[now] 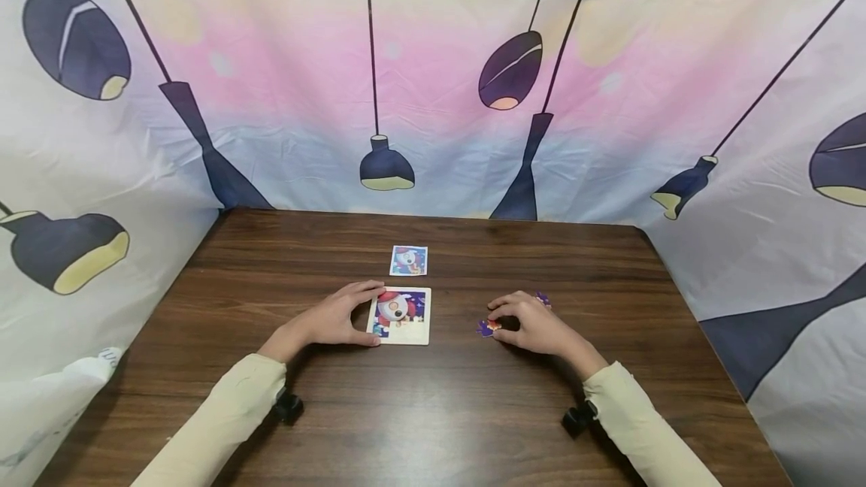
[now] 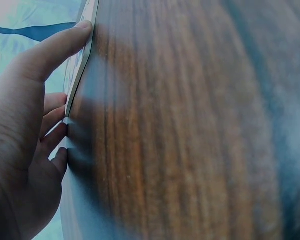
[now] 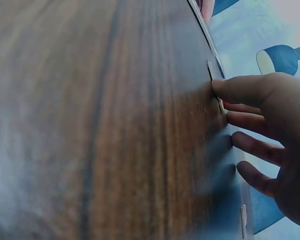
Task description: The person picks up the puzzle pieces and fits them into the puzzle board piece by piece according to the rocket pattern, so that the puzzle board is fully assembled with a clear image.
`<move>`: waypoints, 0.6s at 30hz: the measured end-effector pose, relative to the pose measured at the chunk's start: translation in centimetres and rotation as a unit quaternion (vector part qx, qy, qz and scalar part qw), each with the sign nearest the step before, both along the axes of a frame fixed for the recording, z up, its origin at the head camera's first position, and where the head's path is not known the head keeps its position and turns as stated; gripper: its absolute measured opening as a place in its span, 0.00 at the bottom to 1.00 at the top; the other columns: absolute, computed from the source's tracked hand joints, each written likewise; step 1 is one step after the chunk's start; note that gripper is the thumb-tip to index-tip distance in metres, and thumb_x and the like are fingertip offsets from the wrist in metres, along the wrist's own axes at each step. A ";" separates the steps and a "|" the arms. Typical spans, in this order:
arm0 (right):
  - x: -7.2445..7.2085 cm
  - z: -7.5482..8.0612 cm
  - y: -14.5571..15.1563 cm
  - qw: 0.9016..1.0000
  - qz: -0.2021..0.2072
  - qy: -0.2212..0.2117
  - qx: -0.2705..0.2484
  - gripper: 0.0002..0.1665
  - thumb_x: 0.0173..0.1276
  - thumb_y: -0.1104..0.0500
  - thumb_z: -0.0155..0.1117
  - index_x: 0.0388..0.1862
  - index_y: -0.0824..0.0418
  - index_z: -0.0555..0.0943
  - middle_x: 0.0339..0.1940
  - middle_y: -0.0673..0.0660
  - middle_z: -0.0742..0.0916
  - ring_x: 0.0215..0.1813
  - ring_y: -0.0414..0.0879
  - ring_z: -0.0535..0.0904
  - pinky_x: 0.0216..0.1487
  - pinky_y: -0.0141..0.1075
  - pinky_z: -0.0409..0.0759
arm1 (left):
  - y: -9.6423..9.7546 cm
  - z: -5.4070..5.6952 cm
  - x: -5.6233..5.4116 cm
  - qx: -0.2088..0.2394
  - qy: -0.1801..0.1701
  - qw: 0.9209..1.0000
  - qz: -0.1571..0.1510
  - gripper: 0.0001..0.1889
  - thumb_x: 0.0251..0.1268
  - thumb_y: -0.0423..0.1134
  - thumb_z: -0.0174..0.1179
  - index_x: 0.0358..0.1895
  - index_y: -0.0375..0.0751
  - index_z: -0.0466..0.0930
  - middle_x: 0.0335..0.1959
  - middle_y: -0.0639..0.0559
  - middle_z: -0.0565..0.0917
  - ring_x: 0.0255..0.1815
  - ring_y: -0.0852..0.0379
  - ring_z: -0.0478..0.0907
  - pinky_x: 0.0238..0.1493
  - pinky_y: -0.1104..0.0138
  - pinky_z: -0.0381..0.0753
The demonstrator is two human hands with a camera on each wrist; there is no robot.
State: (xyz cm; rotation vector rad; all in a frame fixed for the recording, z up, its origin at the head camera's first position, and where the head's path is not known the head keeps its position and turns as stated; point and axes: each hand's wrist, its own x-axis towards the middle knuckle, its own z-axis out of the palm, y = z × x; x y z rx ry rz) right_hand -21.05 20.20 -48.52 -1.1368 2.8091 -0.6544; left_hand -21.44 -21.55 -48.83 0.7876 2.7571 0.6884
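Note:
A square jigsaw puzzle board [image 1: 409, 334] with a white frame lies on the table, partly filled with a cartoon picture; its lower right part is bare. My left hand [image 1: 341, 314] holds the board at its left side, thumb on the near corner and fingers at the far one. In the left wrist view the thumb lies over the board's edge [image 2: 79, 82]. To the right of the board, my right hand [image 1: 531, 324] pinches a purple and orange puzzle piece [image 1: 485, 328] between thumb and fingers, low at the tabletop. Part of that piece is hidden by the fingers.
Another purple puzzle piece [image 1: 543, 298] lies just behind my right hand. A small printed picture card [image 1: 409, 261] lies beyond the board. The brown wooden table [image 1: 433, 412] is backed by a printed cloth [image 1: 291, 96].

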 end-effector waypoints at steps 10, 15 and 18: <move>0.0 0.1 -0.1 1.000 -0.014 -0.009 0.002 0.14 0.70 0.51 0.72 0.50 0.55 0.89 0.61 0.55 0.85 0.66 0.56 0.77 0.66 0.56 0.74 | 0.1 0.1 0.0 0.002 0.007 1.000 -0.005 0.55 0.51 0.69 0.72 0.78 0.42 0.64 0.80 0.44 0.62 0.78 0.38 0.59 0.72 0.37 0.62; -0.2 0.1 -0.2 1.000 -0.015 0.009 0.002 0.14 0.68 0.51 0.74 0.49 0.56 0.89 0.58 0.54 0.87 0.62 0.54 0.80 0.63 0.53 0.77 | 0.1 0.1 0.1 0.004 0.009 1.000 -0.007 0.55 0.51 0.70 0.72 0.78 0.42 0.64 0.79 0.43 0.62 0.78 0.38 0.59 0.72 0.37 0.63; -0.3 0.1 -0.5 1.000 -0.017 0.021 -0.004 0.15 0.67 0.51 0.75 0.48 0.56 0.89 0.55 0.53 0.88 0.60 0.51 0.82 0.61 0.50 0.80 | 0.1 0.1 0.1 0.004 0.009 1.000 -0.007 0.55 0.51 0.69 0.72 0.79 0.42 0.64 0.79 0.44 0.62 0.78 0.38 0.59 0.72 0.38 0.63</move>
